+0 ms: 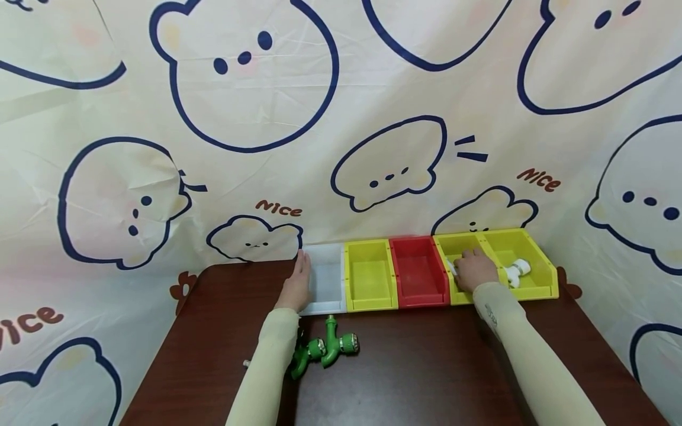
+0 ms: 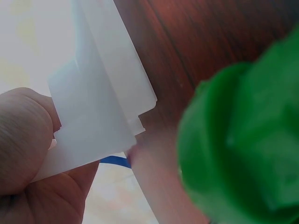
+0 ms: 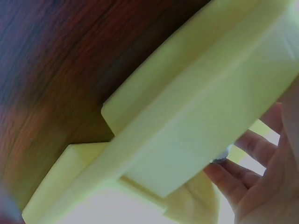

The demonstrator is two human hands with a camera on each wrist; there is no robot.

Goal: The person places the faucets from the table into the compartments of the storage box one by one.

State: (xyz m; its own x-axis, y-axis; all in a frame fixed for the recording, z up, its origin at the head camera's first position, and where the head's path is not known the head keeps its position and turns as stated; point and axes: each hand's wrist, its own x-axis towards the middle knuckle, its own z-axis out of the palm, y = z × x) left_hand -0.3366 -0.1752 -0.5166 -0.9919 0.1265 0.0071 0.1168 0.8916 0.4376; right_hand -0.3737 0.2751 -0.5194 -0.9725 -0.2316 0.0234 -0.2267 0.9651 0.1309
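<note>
My left hand [image 1: 297, 288] rests along the left side of a white bin [image 1: 326, 283], fingers pointing away from me. The bin's pale wall [image 2: 93, 107] lies against this hand in the left wrist view. My right hand [image 1: 476, 270] reaches into the fourth bin, a yellow one [image 1: 459, 244], fingers bent around a white tap [image 1: 452, 268]. Most of that tap is hidden; a silvery end [image 3: 220, 155] shows between the fingertips in the right wrist view. Another white tap [image 1: 517, 271] lies in the far-right yellow bin [image 1: 533, 290].
A yellow bin [image 1: 371, 305] and a red bin [image 1: 421, 299] stand mid-row. Green plastic taps [image 1: 333, 343] lie on the dark wooden table [image 1: 415, 367] beside my left forearm. Patterned cloth [image 1: 394, 94] hangs directly behind the row and along the sides.
</note>
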